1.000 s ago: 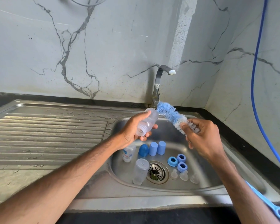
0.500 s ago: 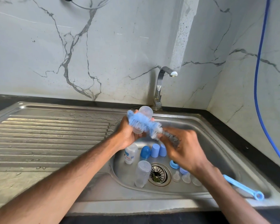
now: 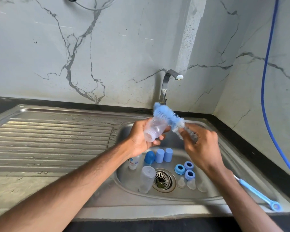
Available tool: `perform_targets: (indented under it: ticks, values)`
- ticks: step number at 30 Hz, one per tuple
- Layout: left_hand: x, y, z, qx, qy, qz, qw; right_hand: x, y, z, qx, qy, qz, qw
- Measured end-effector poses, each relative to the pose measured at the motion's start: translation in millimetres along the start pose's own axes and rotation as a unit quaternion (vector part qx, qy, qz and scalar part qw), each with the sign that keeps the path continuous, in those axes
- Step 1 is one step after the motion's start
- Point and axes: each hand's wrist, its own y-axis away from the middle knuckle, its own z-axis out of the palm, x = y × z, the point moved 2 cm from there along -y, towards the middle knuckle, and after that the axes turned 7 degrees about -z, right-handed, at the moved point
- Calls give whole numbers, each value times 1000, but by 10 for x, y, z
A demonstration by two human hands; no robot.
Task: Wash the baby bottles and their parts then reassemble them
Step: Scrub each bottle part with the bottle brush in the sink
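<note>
Item: clear bottle (image 3: pixel 155 129), gripped in our left hand (image 3: pixel 141 139), fingers curled round it, above the sink (image 3: pixel 228 158). Our right hand (image 3: pixel 201 144) clamps on the bottle brush (image 3: pixel 166 114), whose blue bristles touch the bottle's base end. In the basin we count two other bottles (image 3: pixel 146 179), three blue caps (image 3: pixel 159 155), three blue rings (image 3: pixel 188 165) and three clear teats (image 3: pixel 191 183).

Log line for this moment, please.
left hand: grips clear bottle | right hand: holds blue brush against bottle's outside | tap: no water visible
</note>
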Motion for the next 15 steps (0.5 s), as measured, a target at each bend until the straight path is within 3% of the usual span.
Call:
perform_targets:
  ticks: [4, 9, 13, 15]
  values:
    - [-51, -47, -74, 23, 13, 16, 1000, -189, 99, 103, -98, -73, -80, 989]
    - [17, 12, -14, -21, 14, 5, 1000, 42, -27, 2, 5, 12, 13, 1000]
    - [-16, -46, -84, 20, 31, 23, 999, -161, 90, 56, -84, -69, -81, 991]
    - [20, -21, -105, 31, 26, 16, 999, -101, 40, 54, -71, -54, -60, 994]
